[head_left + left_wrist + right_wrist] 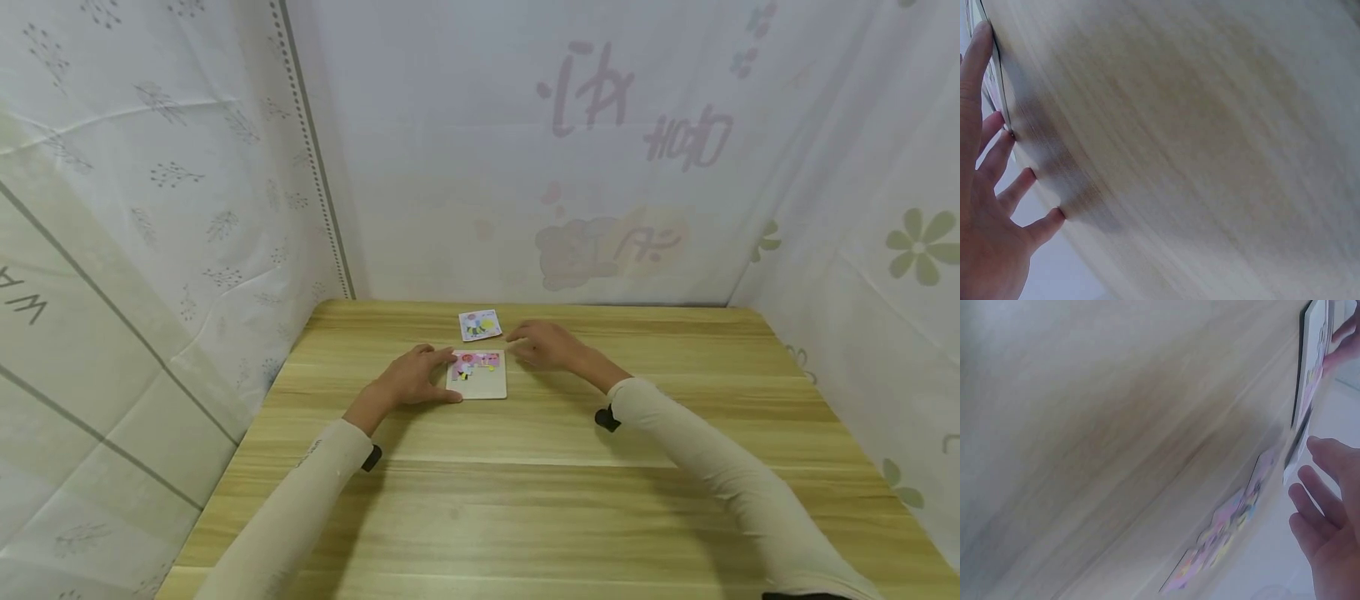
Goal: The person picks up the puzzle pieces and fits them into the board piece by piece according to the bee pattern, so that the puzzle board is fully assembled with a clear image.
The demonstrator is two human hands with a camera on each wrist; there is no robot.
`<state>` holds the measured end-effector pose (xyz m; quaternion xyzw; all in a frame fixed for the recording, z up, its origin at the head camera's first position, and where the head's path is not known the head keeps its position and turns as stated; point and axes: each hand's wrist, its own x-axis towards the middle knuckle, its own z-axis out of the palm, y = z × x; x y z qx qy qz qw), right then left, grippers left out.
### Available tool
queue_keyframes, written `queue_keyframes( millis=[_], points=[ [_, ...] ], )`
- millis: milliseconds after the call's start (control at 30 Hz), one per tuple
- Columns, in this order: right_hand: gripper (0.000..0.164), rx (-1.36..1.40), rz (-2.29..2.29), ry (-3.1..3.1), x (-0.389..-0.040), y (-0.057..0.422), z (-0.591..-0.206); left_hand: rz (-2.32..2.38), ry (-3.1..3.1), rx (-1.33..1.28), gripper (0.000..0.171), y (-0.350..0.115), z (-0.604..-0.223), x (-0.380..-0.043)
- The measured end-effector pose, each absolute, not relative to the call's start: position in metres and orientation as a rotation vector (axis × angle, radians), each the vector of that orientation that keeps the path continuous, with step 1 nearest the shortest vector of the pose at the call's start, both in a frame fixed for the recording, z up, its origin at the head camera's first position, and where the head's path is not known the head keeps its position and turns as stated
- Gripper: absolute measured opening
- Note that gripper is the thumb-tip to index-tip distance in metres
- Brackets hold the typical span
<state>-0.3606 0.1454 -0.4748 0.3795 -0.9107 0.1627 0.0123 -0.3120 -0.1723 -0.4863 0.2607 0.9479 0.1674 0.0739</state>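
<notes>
Pale printed cloth (450, 167) hangs behind a wood-grain table (450, 500); L hand (409, 377) touches the L side of the square puzzle board (483, 386), fingers spread, thumb at its near corner, prob. to stop it sliding; R hand (549, 344) is just off the board's far R corner, fingers apart & slightly bent, no pc seen in them; board lies flat toward the table's far edge, placed pcs (467, 360) along its far part, near part bare; pic card (480, 327) lies just behind it, prob. as a ref. in easy sight; loose pcs (1213, 537) lie near R hand, seen only in R wrist view, prob. set close for quick reach.
</notes>
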Motion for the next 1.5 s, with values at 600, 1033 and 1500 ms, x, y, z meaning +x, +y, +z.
queue_keyframes(
  millis=[600, 1033, 1500],
  points=[
    [0.038, 0.998, 0.463, -3.008, -0.37, 0.19, -0.478, 0.489, 2.853, 0.799, 0.093, -0.174, -0.49, -0.313],
    [0.032, 1.024, 0.419, -2.963, -0.376, 0.202, -0.482, 0.48, 2.863, 0.789, 0.097, -0.168, -0.486, -0.314],
    [0.033, 1.024, 0.525, -2.916, -0.367, 0.194, -0.488, 0.462, 2.844, 0.779, 0.097, -0.174, -0.487, -0.309]
  ],
)
